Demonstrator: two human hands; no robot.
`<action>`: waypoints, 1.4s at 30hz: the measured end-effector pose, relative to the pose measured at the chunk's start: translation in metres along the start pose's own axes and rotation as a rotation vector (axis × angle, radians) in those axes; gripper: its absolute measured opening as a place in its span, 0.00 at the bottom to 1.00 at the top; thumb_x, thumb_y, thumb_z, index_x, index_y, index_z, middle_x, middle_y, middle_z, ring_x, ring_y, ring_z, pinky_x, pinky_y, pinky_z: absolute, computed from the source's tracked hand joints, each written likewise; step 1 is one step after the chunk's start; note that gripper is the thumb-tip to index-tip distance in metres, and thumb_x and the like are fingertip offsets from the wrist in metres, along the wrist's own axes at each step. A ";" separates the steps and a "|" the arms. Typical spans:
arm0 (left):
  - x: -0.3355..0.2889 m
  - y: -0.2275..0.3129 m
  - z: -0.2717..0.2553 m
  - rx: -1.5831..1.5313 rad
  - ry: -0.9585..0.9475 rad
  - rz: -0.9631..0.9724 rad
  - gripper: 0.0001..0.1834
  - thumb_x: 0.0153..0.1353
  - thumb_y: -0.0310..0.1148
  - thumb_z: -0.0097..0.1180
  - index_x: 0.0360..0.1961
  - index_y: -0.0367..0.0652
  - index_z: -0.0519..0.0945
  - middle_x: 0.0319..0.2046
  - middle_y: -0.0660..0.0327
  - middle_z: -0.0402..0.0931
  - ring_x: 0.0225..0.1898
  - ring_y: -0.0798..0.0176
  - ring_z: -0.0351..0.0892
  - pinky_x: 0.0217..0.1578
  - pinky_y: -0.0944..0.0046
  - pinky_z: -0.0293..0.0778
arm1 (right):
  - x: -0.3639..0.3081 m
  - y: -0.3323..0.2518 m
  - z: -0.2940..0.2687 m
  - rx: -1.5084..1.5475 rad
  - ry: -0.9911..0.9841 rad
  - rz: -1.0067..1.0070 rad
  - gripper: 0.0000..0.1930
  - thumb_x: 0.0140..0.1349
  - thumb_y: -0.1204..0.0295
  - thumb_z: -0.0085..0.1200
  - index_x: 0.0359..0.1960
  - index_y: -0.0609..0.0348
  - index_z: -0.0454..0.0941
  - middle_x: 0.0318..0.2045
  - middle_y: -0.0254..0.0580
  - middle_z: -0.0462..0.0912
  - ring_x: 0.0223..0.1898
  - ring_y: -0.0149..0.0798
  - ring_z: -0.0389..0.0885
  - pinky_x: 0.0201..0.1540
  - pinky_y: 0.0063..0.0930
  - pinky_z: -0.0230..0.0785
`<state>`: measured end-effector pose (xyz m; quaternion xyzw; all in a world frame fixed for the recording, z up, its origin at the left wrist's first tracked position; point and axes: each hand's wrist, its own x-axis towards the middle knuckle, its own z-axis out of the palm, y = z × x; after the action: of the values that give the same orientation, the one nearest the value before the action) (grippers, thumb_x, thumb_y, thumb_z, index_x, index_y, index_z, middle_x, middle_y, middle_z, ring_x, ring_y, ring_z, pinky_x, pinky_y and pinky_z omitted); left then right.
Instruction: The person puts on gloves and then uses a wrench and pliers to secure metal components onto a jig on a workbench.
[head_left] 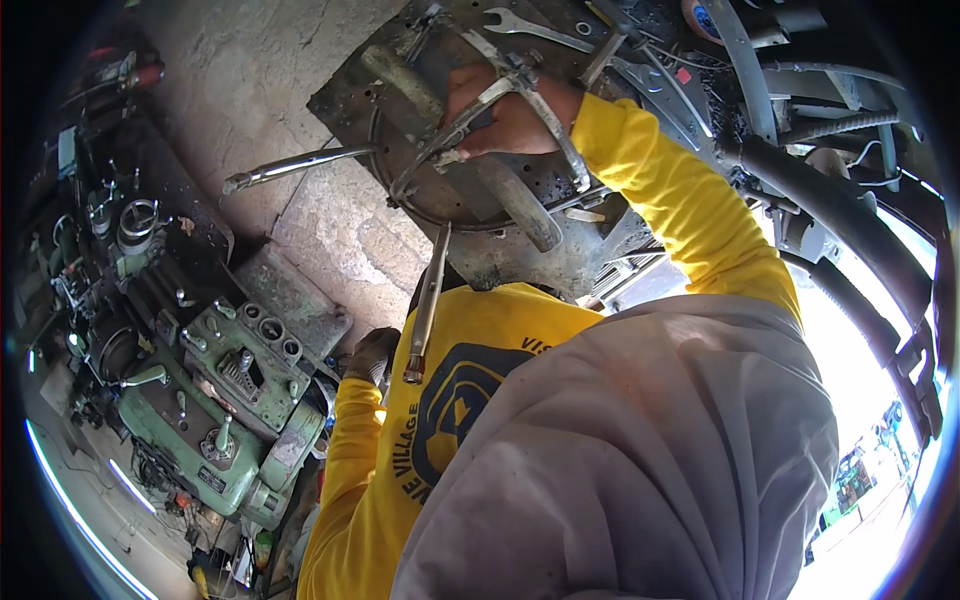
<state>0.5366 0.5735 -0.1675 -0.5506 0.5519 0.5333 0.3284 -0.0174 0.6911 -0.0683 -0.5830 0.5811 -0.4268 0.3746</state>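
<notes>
At the far left stands a green machine tool [215, 440], its top crowded with levers, handles and round fittings. A pale, worn floor [225, 75] runs between it and the work area. One shiny metal rod [300, 168] sticks out leftward over this floor from the edge of a dark round plate [402, 145]. Lower down, the left hand [372, 352] is near the machine tool, dark in shadow; whether its fingers are spread, pressed together or pinching something, I cannot tell. Just right of it, a second metal rod [428, 300] points down from the plate's rim and passes in front of the yellow sweatshirt [520, 310].

The round plate lies on a dark steel sheet [340, 95]. Over the plate stands a metal frame [517, 78] with curved arms meeting at a hub. The right hand [510, 125] reaches in among those arms from the right, its fingers bent and thumb set apart below them; whether they close on the frame, I cannot tell. A flat metal bar [515, 205] lies below the hand, and a combination wrench [550, 32] above. Farther right, thick dark pipes [830, 210] cross before bright daylight.
</notes>
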 end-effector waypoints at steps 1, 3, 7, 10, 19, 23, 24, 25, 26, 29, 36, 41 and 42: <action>-0.004 0.007 0.000 -0.002 0.001 -0.014 0.20 0.63 0.46 0.56 0.45 0.40 0.83 0.36 0.61 0.84 0.36 0.65 0.79 0.41 0.63 0.75 | 0.000 0.000 0.000 -0.061 0.020 -0.037 0.13 0.54 0.72 0.67 0.42 0.57 0.83 0.35 0.39 0.77 0.41 0.39 0.78 0.46 0.32 0.70; -0.012 0.020 0.004 -0.022 0.010 -0.048 0.20 0.63 0.46 0.56 0.44 0.40 0.84 0.36 0.61 0.84 0.36 0.65 0.79 0.41 0.63 0.75 | 0.000 0.004 0.000 -0.132 0.038 -0.069 0.13 0.54 0.72 0.67 0.43 0.57 0.83 0.36 0.39 0.77 0.42 0.38 0.78 0.47 0.31 0.70; -0.028 0.047 0.008 -0.067 0.038 -0.145 0.20 0.63 0.46 0.55 0.42 0.39 0.84 0.35 0.61 0.84 0.36 0.66 0.79 0.41 0.64 0.74 | -0.005 0.009 0.002 0.105 0.026 0.035 0.14 0.55 0.63 0.68 0.40 0.54 0.81 0.32 0.37 0.79 0.38 0.39 0.78 0.43 0.34 0.70; -0.037 0.060 0.008 -0.068 0.042 -0.152 0.21 0.63 0.46 0.55 0.41 0.39 0.85 0.35 0.61 0.84 0.36 0.66 0.79 0.41 0.64 0.74 | 0.002 0.007 0.003 0.090 -0.023 -0.015 0.12 0.56 0.70 0.66 0.41 0.59 0.83 0.34 0.40 0.77 0.41 0.40 0.77 0.46 0.34 0.69; -0.038 0.077 0.022 0.107 0.213 -0.060 0.23 0.62 0.50 0.49 0.36 0.41 0.85 0.33 0.55 0.83 0.35 0.63 0.81 0.39 0.61 0.75 | -0.003 0.000 0.004 -0.166 0.062 0.000 0.15 0.56 0.66 0.66 0.44 0.56 0.82 0.39 0.43 0.80 0.46 0.44 0.79 0.49 0.37 0.72; -0.030 0.069 0.017 0.106 0.128 -0.065 0.22 0.62 0.49 0.49 0.35 0.41 0.85 0.32 0.55 0.83 0.34 0.62 0.81 0.38 0.61 0.75 | -0.034 0.003 -0.037 -0.483 0.419 -0.078 0.17 0.58 0.60 0.64 0.47 0.53 0.82 0.44 0.45 0.81 0.47 0.44 0.81 0.47 0.36 0.75; -0.028 0.069 0.016 0.111 0.110 -0.067 0.22 0.61 0.49 0.49 0.35 0.41 0.85 0.32 0.54 0.83 0.34 0.62 0.81 0.37 0.61 0.75 | -0.045 0.005 -0.050 -0.409 0.426 0.034 0.18 0.59 0.58 0.63 0.47 0.51 0.82 0.45 0.45 0.82 0.46 0.44 0.82 0.45 0.36 0.76; -0.027 0.070 0.015 0.117 0.097 -0.069 0.22 0.61 0.49 0.49 0.35 0.41 0.85 0.32 0.54 0.83 0.34 0.62 0.81 0.37 0.61 0.75 | -0.059 0.002 -0.058 -0.411 0.425 0.034 0.18 0.59 0.58 0.63 0.47 0.51 0.82 0.45 0.45 0.82 0.46 0.44 0.82 0.45 0.36 0.76; -0.027 0.068 0.015 0.113 0.088 -0.072 0.22 0.61 0.49 0.49 0.35 0.40 0.84 0.32 0.54 0.83 0.34 0.62 0.81 0.37 0.61 0.75 | -0.071 -0.004 -0.062 -0.442 0.405 0.199 0.17 0.59 0.59 0.63 0.47 0.51 0.82 0.42 0.44 0.82 0.44 0.43 0.83 0.43 0.36 0.77; -0.029 0.068 0.016 0.114 0.065 -0.094 0.21 0.61 0.48 0.49 0.34 0.40 0.84 0.32 0.54 0.83 0.33 0.61 0.81 0.36 0.60 0.75 | -0.091 -0.001 -0.065 -0.605 0.429 0.403 0.16 0.60 0.58 0.61 0.47 0.49 0.83 0.40 0.41 0.84 0.42 0.45 0.84 0.43 0.38 0.77; -0.031 0.104 0.011 0.219 0.022 -0.183 0.21 0.60 0.47 0.48 0.33 0.40 0.84 0.31 0.52 0.82 0.32 0.60 0.81 0.35 0.59 0.75 | -0.049 -0.002 -0.081 -1.020 0.254 0.611 0.12 0.55 0.64 0.58 0.33 0.59 0.85 0.32 0.52 0.86 0.37 0.51 0.85 0.41 0.44 0.78; -0.045 0.128 0.011 0.405 0.015 -0.278 0.20 0.59 0.46 0.48 0.32 0.40 0.84 0.30 0.51 0.82 0.31 0.59 0.82 0.34 0.59 0.75 | -0.030 0.029 -0.081 -1.080 0.050 0.616 0.12 0.55 0.64 0.57 0.35 0.60 0.85 0.32 0.53 0.85 0.38 0.52 0.85 0.41 0.45 0.78; -0.034 0.098 0.008 0.571 0.081 -0.072 0.17 0.55 0.43 0.49 0.28 0.39 0.81 0.27 0.49 0.81 0.27 0.55 0.82 0.28 0.56 0.73 | -0.030 0.031 -0.083 -1.059 0.018 0.589 0.13 0.56 0.65 0.57 0.36 0.60 0.85 0.33 0.54 0.85 0.38 0.53 0.85 0.41 0.46 0.78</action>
<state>0.4472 0.5728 -0.1152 -0.4759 0.6724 0.3218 0.4668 -0.1046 0.7246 -0.0695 -0.5013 0.8545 0.0370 0.1311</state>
